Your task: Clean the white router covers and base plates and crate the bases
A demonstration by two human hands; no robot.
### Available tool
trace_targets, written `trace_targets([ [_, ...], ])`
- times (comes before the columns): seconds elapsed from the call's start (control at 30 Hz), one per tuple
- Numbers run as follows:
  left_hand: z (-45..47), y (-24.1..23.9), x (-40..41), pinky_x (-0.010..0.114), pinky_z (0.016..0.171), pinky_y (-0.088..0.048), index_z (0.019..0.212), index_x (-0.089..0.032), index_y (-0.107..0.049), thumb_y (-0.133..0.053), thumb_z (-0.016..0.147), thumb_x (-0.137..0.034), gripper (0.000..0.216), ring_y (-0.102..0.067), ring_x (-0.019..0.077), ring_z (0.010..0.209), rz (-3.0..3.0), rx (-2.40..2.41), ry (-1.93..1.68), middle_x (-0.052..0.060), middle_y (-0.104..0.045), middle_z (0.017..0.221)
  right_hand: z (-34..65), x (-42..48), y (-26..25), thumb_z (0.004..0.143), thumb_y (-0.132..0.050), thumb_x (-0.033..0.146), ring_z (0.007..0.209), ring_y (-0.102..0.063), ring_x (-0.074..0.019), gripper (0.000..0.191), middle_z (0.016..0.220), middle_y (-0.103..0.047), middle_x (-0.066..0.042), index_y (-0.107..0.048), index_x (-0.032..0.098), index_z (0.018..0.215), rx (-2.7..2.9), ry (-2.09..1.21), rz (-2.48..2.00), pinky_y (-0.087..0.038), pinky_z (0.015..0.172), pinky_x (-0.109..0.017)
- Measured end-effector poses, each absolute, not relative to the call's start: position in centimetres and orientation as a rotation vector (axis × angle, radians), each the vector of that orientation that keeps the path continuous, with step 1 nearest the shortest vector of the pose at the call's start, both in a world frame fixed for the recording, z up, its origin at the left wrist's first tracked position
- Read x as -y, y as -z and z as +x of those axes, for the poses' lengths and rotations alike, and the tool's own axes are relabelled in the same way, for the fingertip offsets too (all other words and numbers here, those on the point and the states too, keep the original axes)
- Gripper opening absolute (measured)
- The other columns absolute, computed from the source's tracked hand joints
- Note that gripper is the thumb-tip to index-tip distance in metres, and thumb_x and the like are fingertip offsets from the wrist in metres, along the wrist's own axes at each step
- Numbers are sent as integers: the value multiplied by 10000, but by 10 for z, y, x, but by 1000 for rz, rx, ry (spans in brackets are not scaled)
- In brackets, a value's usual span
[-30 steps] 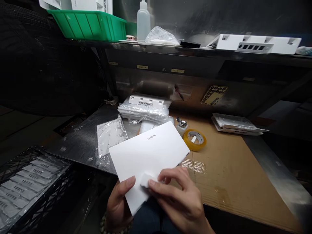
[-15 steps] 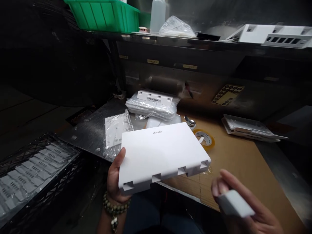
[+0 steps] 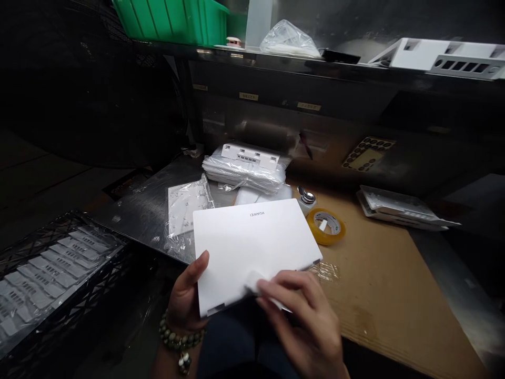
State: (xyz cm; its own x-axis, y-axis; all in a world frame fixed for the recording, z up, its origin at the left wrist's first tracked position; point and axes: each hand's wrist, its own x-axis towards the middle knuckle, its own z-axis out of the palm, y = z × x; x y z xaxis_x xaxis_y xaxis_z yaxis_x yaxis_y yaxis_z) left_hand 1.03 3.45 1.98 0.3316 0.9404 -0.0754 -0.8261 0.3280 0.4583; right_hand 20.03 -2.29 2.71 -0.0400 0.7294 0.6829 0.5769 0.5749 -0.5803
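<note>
A flat white plastic casing (image 3: pixel 244 237), lettered HUAWEI upside down near its far edge, rests in my left hand (image 3: pixel 187 295). My left thumb lies over its left edge and the other fingers are underneath. My right hand (image 3: pixel 305 316) is closed in a pinch on a folded white wiping cloth (image 3: pixel 255 280), blurred by motion. The cloth is at the casing's near edge, between the notches; part of that edge is hidden by my right fingers.
Left, a black crate (image 3: pixel 114 258) holds several bagged white parts. On the bench are a bagged panel (image 3: pixel 185 208), a bagged stack (image 3: pixel 244 171), a tape roll (image 3: pixel 337 234) and more panels (image 3: pixel 398 208) at right. A shelf above carries a green bin (image 3: pixel 177 21).
My right hand has moved left with the cloth, from beside the casing onto its near edge. The casing has tilted, so its notched side shows less.
</note>
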Motion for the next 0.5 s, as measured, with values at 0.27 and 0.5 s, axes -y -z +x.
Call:
trace_targets([
  [0.27,-1,7,-27,587,1236,-350,1428,-255,-624,-598,958,-529,545,-467,413,1448,349,-453,-1112,100,-707,1382,192,11,-24,894,-694,-19,860,-585,-170,455,1018,-652,-74,-729,230,1273,1719,-135,-1073,-533,707,-335],
  [0.5,2,7,-29,581,1223,-373,1400,-239,-648,-635,939,-508,535,-537,414,1392,369,-488,-1122,104,-747,1309,199,12,-18,897,-680,-33,882,-580,-168,469,1043,-646,-69,-736,253,1265,1710,-176,-1096,-535,734,-333],
])
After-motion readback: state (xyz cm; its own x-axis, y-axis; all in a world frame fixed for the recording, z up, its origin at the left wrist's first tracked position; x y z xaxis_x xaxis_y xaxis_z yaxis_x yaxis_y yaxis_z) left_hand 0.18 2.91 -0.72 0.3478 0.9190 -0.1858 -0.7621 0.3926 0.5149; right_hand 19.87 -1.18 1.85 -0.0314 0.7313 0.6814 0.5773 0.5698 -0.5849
